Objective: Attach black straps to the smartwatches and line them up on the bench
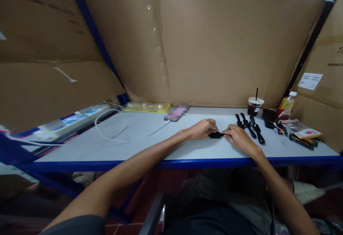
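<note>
A small black object lies low over the white tabletop, between my two hands. My left hand has its fingers closed on the object's left end; a ring shows on one finger. At the other end, the fingers of my right hand are pressed together on the same object. Its exact shape is partly hidden by my fingers. Just beyond my right hand lie several black-handled tools, side by side on the tabletop.
A lidded cup with a straw, a bottle, a black case and packets stand or lie at the right. A phone with a white cable lies at the back. Cardboard walls the rear.
</note>
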A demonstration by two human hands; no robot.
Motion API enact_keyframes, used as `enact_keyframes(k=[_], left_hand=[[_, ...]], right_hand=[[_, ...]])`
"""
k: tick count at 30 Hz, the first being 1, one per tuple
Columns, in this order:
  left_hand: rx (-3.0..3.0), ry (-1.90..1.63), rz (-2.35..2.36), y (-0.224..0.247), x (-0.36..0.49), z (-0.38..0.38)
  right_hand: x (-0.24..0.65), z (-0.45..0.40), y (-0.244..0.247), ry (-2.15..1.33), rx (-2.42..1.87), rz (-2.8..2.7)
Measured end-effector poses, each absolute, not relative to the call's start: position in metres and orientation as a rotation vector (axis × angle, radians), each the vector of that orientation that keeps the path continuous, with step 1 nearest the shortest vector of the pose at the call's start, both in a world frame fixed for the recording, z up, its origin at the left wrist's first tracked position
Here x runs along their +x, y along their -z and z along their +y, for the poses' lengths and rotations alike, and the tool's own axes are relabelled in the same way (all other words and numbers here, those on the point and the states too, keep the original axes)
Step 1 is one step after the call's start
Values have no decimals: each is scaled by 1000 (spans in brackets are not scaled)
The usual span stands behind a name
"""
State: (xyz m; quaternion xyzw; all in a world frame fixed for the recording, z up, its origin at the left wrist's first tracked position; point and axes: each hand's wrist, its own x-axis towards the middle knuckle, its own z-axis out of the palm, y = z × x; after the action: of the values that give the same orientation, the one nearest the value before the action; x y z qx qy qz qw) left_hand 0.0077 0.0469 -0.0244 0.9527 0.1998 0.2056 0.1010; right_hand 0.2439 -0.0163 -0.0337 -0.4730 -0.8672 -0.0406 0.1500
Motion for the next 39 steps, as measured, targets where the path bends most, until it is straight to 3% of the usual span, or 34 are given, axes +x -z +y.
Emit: enact_keyframes(k=[20, 29, 39], left_hand=[[2803, -641, 764, 21, 0, 53], [2988, -228, 929, 15, -4, 46], [2723, -216, 1271, 16, 15, 34]], right_hand=[[240, -19, 33, 131, -1371, -2456], [236, -24, 27, 131, -1441, -2452], [240, -18, 33, 269, -1401, -2367]])
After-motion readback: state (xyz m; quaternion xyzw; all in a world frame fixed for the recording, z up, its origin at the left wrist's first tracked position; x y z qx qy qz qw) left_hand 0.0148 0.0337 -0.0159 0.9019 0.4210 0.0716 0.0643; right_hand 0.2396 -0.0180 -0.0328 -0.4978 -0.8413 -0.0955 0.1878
